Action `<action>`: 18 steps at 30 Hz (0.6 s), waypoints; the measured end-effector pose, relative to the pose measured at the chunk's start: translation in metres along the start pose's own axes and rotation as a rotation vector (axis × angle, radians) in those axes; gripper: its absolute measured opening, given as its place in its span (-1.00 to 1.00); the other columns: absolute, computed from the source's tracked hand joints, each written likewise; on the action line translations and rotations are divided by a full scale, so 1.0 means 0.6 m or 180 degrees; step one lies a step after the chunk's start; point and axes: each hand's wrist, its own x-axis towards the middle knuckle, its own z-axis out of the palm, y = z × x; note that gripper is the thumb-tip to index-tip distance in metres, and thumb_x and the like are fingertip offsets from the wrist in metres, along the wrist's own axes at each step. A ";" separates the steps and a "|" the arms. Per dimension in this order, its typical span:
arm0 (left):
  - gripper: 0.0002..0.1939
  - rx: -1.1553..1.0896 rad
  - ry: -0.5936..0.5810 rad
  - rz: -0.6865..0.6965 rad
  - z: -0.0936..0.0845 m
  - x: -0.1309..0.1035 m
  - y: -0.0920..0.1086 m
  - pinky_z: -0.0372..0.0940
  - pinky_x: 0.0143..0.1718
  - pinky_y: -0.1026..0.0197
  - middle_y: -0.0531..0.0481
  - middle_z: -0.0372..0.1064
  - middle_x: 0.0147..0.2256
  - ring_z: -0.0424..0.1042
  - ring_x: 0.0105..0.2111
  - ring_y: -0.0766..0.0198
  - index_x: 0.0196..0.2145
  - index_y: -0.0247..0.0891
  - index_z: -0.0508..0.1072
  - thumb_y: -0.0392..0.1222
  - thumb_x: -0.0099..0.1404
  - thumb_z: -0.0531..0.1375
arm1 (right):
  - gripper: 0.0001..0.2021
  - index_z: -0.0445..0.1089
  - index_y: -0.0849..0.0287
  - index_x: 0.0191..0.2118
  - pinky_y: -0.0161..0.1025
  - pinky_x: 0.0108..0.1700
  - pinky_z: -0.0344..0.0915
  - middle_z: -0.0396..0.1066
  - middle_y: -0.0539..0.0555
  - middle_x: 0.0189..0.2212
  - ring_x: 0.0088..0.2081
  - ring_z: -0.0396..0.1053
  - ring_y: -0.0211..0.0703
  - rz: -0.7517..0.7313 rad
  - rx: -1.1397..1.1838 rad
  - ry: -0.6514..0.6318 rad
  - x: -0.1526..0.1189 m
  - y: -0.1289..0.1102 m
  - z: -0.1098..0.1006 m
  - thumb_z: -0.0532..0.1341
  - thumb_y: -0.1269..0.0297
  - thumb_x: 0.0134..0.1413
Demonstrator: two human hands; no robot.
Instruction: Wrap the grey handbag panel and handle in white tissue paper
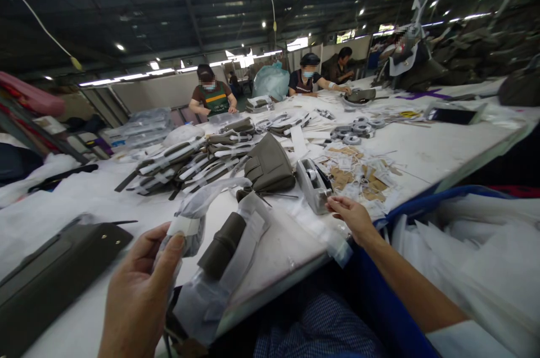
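Observation:
My left hand [145,285] is closed around a strap wrapped in white paper [196,209], thumb pressed on its pale band. The wrapping trails toward a dark olive rolled piece [223,245], itself partly covered in white wrap at the table edge. Fingers of my right hand [352,216] pinch at the front end of a grey tape dispenser [313,185], where the tape comes off; the bit of tape is hardly visible. Just behind the dispenser sits a dark olive bag [270,166]. To the left of my left hand lies a larger olive bag [63,268].
Several wrapped straps [185,161] are piled mid-table. Tape rolls [356,130] and a heap of tags [363,172] lie to the right. A blue bin [392,212] with white sheets stands against the table's right edge. Co-workers [213,96] sit across the table.

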 end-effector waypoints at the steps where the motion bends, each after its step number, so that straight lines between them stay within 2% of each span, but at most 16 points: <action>1: -0.49 -0.0079 -0.0015 -0.0054 0.000 0.000 0.000 0.35 -0.31 0.36 0.07 0.54 -0.29 0.49 -0.29 0.26 -0.08 -0.15 0.50 0.17 0.09 0.37 | -0.50 0.54 0.19 -0.27 -0.21 -0.30 0.40 0.60 0.18 -0.31 -0.23 0.54 0.01 0.0109 0.0017 0.0024 0.002 0.008 -0.002 0.45 -0.10 -0.29; 5: -0.51 -0.0502 -0.0081 -0.0184 0.001 0.001 -0.001 0.35 -0.27 0.39 0.09 0.54 -0.27 0.48 -0.28 0.30 -0.09 -0.14 0.51 0.09 0.06 0.42 | -0.57 0.54 0.20 -0.39 -0.22 -0.42 0.36 0.59 0.24 -0.36 -0.33 0.54 0.01 0.0329 -0.0026 0.0071 0.001 0.023 -0.010 0.48 -0.03 -0.35; 9: -0.53 -0.0560 -0.0167 -0.0062 0.004 0.000 -0.002 0.36 -0.22 0.31 0.05 0.53 -0.25 0.47 -0.24 0.25 -0.06 -0.17 0.49 0.05 0.11 0.40 | -0.56 0.56 0.21 -0.30 -0.20 -0.28 0.38 0.59 0.20 -0.33 -0.24 0.52 -0.02 0.0130 0.0007 -0.0123 -0.035 0.000 0.007 0.46 -0.04 -0.25; 13: -0.55 -0.0517 -0.0389 0.0166 0.006 -0.004 0.002 0.34 -0.21 0.25 -0.01 0.53 -0.23 0.47 -0.26 0.23 -0.08 -0.24 0.48 0.05 0.16 0.36 | -0.60 0.56 0.18 -0.19 -0.17 -0.17 0.38 0.57 0.14 -0.34 -0.24 0.49 -0.07 -0.0529 0.0166 -0.0878 -0.100 -0.069 0.074 0.39 -0.03 -0.05; 18: -0.62 -0.0513 -0.0688 0.0374 0.013 -0.014 0.014 0.31 -0.27 0.28 -0.04 0.53 -0.24 0.45 -0.31 0.29 -0.13 -0.26 0.46 0.06 0.22 0.30 | -0.70 0.57 0.14 -0.30 -0.18 -0.20 0.39 0.54 0.09 -0.46 -0.34 0.47 -0.11 -0.1008 0.0275 -0.1998 -0.197 -0.179 0.183 0.37 -0.01 0.01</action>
